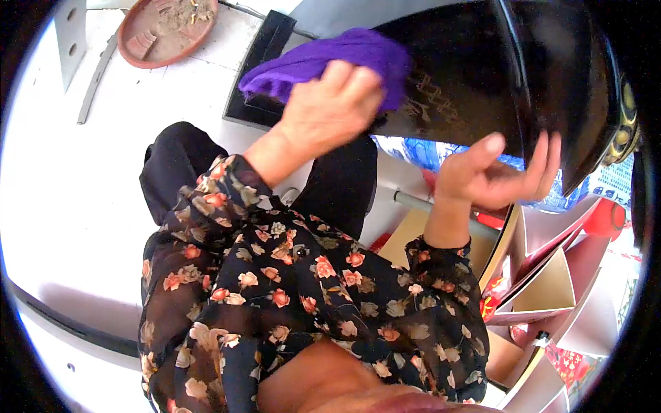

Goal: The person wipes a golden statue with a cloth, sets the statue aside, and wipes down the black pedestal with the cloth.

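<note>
My left hand (334, 100) is closed around a bunched purple cloth (330, 58), which lies against a large glossy black object (454, 62). Faint gold characters mark its surface beside the cloth. What kind of object it is, I cannot tell. At its lower edge is my right hand (496, 175), thumb and fingers apart and slightly blurred. Whether those fingers touch the edge is unclear. A gold and black ornament (625, 120) sits at the object's right end.
A terracotta dish (165, 34) of sand with butts stands on the white tiled floor at upper left. A black base (255, 76) lies near the cloth. Open white and red boxes (540, 289) crowd the lower right. Blue-and-white packaging (420, 151) shows under the black object.
</note>
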{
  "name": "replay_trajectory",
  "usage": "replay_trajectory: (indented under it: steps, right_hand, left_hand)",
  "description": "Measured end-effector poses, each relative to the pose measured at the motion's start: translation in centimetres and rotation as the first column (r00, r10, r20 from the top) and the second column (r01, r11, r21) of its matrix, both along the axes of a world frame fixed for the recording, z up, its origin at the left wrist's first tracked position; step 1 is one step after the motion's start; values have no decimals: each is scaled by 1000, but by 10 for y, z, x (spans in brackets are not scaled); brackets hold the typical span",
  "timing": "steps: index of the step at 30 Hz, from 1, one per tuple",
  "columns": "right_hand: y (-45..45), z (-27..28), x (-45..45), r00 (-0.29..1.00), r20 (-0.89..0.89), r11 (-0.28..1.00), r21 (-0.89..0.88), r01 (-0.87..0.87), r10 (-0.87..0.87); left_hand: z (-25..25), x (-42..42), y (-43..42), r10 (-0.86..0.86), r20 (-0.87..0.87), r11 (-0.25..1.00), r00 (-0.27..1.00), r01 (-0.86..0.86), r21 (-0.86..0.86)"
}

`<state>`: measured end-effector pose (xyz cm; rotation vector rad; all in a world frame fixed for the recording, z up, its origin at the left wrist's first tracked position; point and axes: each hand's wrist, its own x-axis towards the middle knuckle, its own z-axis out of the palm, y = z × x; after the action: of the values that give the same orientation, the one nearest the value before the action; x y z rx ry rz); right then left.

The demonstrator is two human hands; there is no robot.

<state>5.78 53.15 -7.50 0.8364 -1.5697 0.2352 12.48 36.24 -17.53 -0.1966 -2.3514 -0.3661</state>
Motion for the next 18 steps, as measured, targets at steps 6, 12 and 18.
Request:
replay_trajectory:
  steps: [6, 12, 18]
  right_hand:
    - [-30, -37, 53, -13, 792, 790, -607, 84, 610]
    - [-64, -39, 21, -221, 602, 641, -711, 289, 767]
    - [-82, -49, 19, -82, 626, 629, -756, 183, 776]
  left_hand:
    - [-58, 26, -22, -30, 130, 995, 991, 18, 95]
    - [-71, 23, -20, -18, 97, 997, 995, 11, 72]
    - [-75, 24, -19, -23, 151, 995, 988, 8, 99]
